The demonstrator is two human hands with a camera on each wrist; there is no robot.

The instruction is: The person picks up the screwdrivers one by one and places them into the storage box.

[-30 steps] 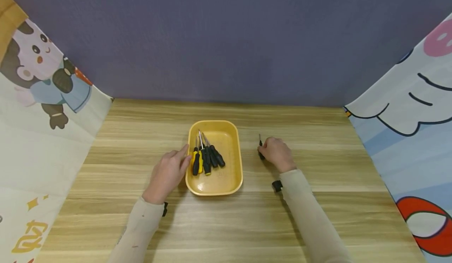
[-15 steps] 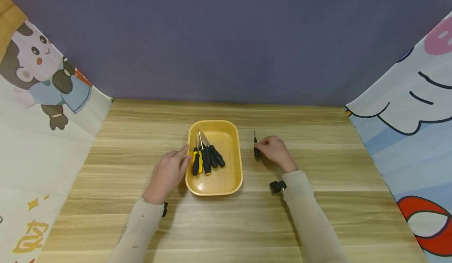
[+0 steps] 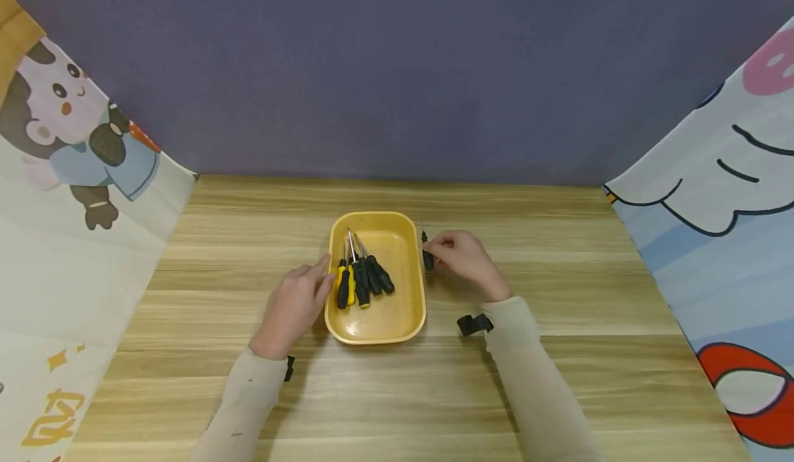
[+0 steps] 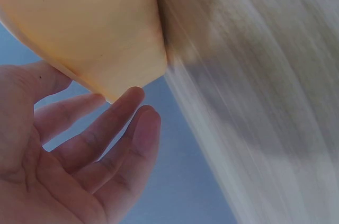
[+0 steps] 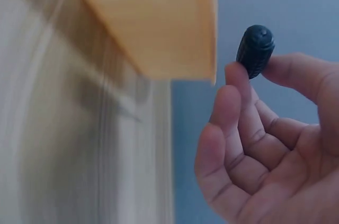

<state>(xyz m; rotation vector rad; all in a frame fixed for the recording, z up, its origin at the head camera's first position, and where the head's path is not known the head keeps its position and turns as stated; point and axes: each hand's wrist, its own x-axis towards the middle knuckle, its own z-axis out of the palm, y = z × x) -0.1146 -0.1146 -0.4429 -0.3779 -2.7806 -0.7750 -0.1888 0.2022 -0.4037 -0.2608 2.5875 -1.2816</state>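
A yellow tray [image 3: 406,324] stands on the wooden table, with several black and yellow-black screwdrivers [image 3: 362,279] bunched toward its left side. My left hand [image 3: 294,303] holds the tray's left rim; in the left wrist view the thumb passes over the rim and the fingers lie along the outside wall. With thumb and index finger, my right hand [image 3: 462,258] pinches a screwdriver [image 3: 428,258] by its black handle, just outside the tray's right rim. The right wrist view shows the handle's butt end [image 5: 257,49]; the other fingers curl loosely below it.
The wooden table [image 3: 558,379] reaches a dark grey-blue back wall [image 3: 397,69]. Cartoon-printed cloths [image 3: 112,152] flank it on both sides. A black strap [image 3: 474,324] sits at the right wrist.
My right hand has moved left with the screwdriver, from the table toward the tray's right rim. My left hand and the tray have stayed in place.
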